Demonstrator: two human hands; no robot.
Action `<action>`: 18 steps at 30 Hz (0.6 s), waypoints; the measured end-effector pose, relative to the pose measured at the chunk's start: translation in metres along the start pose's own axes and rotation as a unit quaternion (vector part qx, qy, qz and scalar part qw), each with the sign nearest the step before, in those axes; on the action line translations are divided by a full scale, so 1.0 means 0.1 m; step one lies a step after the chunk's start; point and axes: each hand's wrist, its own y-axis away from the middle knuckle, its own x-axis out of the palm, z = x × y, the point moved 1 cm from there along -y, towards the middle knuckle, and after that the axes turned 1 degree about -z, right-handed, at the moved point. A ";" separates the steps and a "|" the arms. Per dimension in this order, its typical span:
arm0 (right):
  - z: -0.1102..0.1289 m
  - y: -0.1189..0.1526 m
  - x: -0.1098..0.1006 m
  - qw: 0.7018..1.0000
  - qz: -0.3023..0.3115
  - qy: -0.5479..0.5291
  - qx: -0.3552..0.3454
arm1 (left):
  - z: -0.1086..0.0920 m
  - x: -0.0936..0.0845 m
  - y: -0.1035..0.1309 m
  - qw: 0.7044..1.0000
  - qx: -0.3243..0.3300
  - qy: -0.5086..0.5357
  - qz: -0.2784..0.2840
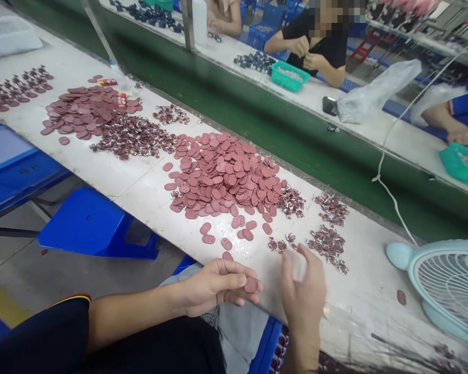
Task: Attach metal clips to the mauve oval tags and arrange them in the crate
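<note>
My left hand [222, 284] holds a dusty-red oval disc [250, 284] with small holes between thumb and fingers, over the table's front edge. My right hand [304, 283] is smeared by motion, to the right of it above the table. A pale blur shows between its thumb and fingers; I cannot make out what it is. Just beyond that hand lie small brown and silvery parts [327, 244]. A large heap of the same oval discs [226, 174] spreads on the white table [140, 182] ahead of my hands, with several loose ones nearer me.
A light-blue fan [448, 280] stands at the right. Further left are a darker disc pile [83, 106], more small parts [132, 136] and rows of assembled pieces [17, 88]. A blue stool [89, 223] is below the table. Across a green belt [218, 98], people work by green baskets [290, 76].
</note>
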 end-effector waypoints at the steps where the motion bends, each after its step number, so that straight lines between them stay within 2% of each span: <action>1: 0.03 -0.10 0.09 0.999 0.026 0.013 -0.022 | -0.01 0.00 0.01 1.000 0.002 0.002 -0.001; 4: 0.06 -0.13 0.29 0.991 0.093 0.067 -0.062 | -0.03 -0.02 0.02 1.000 0.006 0.007 -0.004; 7: 0.03 0.18 0.34 0.985 0.113 0.108 -0.070 | -0.03 -0.09 0.02 1.000 0.012 0.014 -0.012; 10: -0.03 0.55 0.26 0.978 0.128 0.136 -0.091 | -0.02 -0.16 0.01 1.000 0.014 0.011 -0.012; 12: -0.08 0.69 0.15 0.977 0.132 0.135 -0.103 | -0.03 -0.18 0.02 1.000 0.011 0.001 -0.007; 14: -0.15 0.70 0.01 0.985 0.101 0.113 -0.088 | -0.05 -0.17 0.03 1.000 0.005 -0.008 -0.004; 16: -0.22 0.62 -0.11 0.994 0.057 0.086 -0.043 | -0.06 -0.16 0.04 1.000 -0.001 -0.015 -0.002; 18: -0.30 0.52 -0.19 0.996 0.061 0.060 0.015 | -0.07 -0.13 0.05 1.000 -0.004 -0.017 -0.002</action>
